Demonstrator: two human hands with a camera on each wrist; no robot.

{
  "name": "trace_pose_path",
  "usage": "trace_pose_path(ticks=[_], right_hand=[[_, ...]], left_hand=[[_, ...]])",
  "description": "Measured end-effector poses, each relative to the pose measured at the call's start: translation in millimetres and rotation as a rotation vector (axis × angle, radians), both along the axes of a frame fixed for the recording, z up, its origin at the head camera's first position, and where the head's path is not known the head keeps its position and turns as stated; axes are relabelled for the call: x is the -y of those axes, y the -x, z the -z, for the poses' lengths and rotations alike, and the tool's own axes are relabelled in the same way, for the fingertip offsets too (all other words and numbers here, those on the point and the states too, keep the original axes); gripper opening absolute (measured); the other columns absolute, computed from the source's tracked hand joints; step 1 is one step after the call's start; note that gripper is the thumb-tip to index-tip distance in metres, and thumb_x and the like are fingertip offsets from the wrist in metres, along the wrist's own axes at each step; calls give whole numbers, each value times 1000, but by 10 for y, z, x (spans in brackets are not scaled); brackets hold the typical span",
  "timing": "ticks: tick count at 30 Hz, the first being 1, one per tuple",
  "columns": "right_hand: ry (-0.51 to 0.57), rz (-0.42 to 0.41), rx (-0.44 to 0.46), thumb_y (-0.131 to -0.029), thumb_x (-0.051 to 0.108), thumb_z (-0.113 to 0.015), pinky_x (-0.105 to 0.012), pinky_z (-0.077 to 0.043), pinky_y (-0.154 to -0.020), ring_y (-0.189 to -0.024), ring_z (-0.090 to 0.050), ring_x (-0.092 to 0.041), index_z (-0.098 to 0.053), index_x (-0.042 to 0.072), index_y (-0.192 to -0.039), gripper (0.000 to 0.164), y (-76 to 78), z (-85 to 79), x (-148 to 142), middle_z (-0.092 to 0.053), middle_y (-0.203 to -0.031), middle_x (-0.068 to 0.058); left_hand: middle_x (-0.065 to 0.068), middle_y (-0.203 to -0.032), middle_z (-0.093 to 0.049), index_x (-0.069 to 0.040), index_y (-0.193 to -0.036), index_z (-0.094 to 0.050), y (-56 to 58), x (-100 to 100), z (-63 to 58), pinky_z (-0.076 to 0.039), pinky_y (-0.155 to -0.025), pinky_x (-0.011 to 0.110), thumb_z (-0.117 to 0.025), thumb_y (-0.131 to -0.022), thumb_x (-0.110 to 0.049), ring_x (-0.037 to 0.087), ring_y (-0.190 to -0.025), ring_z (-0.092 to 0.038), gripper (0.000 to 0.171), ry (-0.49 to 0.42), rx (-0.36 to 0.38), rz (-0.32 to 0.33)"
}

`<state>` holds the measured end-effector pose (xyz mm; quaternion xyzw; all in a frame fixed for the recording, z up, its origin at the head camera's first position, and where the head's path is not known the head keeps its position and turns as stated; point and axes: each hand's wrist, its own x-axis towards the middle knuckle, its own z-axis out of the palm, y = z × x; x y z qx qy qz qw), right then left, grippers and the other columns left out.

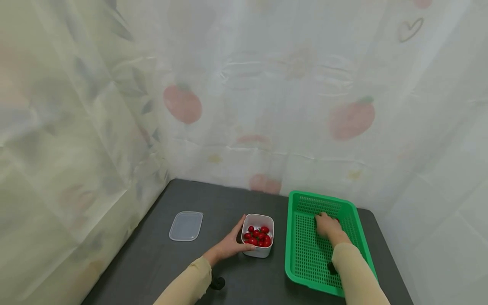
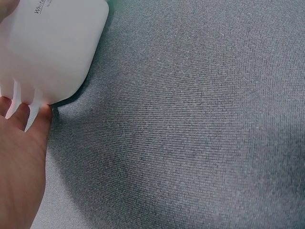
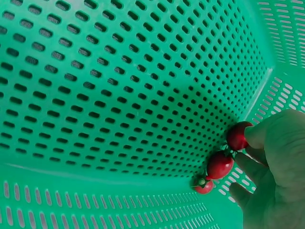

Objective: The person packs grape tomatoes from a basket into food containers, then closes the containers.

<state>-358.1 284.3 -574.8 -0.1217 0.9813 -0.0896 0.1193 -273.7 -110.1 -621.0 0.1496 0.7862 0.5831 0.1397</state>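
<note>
My left hand [image 1: 228,245] holds a white plastic container [image 1: 260,253], thumb at the near side and fingers along its left side. Several red cherry tomatoes [image 1: 261,236] lie inside it. In the left wrist view, fingertips [image 2: 44,114] press against the container's wall. My right hand [image 1: 328,226] reaches down into a green perforated basket [image 1: 289,241]. The right wrist view shows its thumb and fingers pinching a cherry tomato [image 3: 237,136] by the basket wall. A second cherry tomato [image 3: 220,165] and a third tomato [image 3: 203,186] lie beside it.
A translucent square lid [image 1: 186,226] lies flat on the dark table [image 1: 225,199], left of the container. The basket stands at the table's right side. Printed sheets [image 1: 244,106] hang behind the table and along both its sides.
</note>
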Motion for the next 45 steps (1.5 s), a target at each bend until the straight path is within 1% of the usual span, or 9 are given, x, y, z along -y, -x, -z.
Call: trace_pose_path(ticks=[4,8,14,21,25,30,36,40,45], right_hand=[[1,20,42,-104,0,-44,-68,-36,-104,-135,-36,-59,-46,-12,-146,43,4,-40,-6,-34,-150,-40],[-31,9,39,-104,2,-47,-68,-33,-106,-136,-32,-61,-50,-10,-143,41,-16,-91,-7,-43,-146,-38],[-81,-28,-18,-102,0,-53,-67,-38,-102,-130,-42,-56,-58,-5,-137,36,-48,-125,-29,-53,-136,-33],[-25,-38,-21,-104,7,-57,-66,-42,-95,-119,-52,-52,-67,3,-127,25,-70,-86,-68,-64,-122,-24],[-14,-28,-16,-102,7,-60,-65,-44,-93,-111,-57,-49,-67,5,-127,26,-87,-60,-89,-66,-118,-21],[-15,-30,-27,-100,8,-63,-51,-47,-76,-93,-61,-36,-70,8,-120,21,-119,-71,-106,-68,-109,-14],[17,-49,-38,-98,6,-65,-43,-38,-65,-76,-48,-25,-72,10,-109,13,-146,-67,-134,-64,-93,-4],[39,-62,-61,-97,6,-66,-43,-41,-64,-79,-52,-26,-72,9,-111,15,-165,-59,-170,-66,-97,-6],[57,-91,-105,-98,9,-67,-51,-51,-73,-97,-62,-38,-72,7,-118,21,-143,-89,-199,-69,-108,-13]], left_hand=[[10,-168,-16,-20,-166,0,5,-8,-9,-32,-114,57,-80,-89,-31,36,-150,-22,112,-11,-1,6],[10,-167,-17,-19,-166,0,16,-17,-10,-35,-114,53,-80,-90,-30,36,-150,-23,112,-34,2,16],[10,-168,-17,-20,-166,0,29,-23,2,-33,-114,56,-80,-90,-28,36,-150,-23,111,-21,-1,11],[9,-168,-16,-23,-166,-1,42,-19,23,-32,-114,58,-80,-90,-30,36,-150,-23,110,-8,4,5],[10,-168,-16,-21,-166,-1,58,-17,28,-32,-114,59,-80,-90,-29,37,-150,-22,110,-10,2,10],[10,-168,-15,-19,-166,0,62,-28,7,-31,-115,58,-80,-90,-30,36,-150,-21,111,-11,8,17],[11,-168,-15,-21,-166,-1,73,-46,4,-31,-115,58,-80,-90,-28,36,-150,-22,110,-14,10,20],[12,-168,-15,-20,-166,-1,75,-56,-12,-29,-115,59,-80,-90,-29,37,-150,-21,110,-19,7,22],[13,-168,-15,-20,-166,-1,83,-53,-24,-30,-115,59,-80,-91,-28,38,-150,-21,109,-20,10,20]])
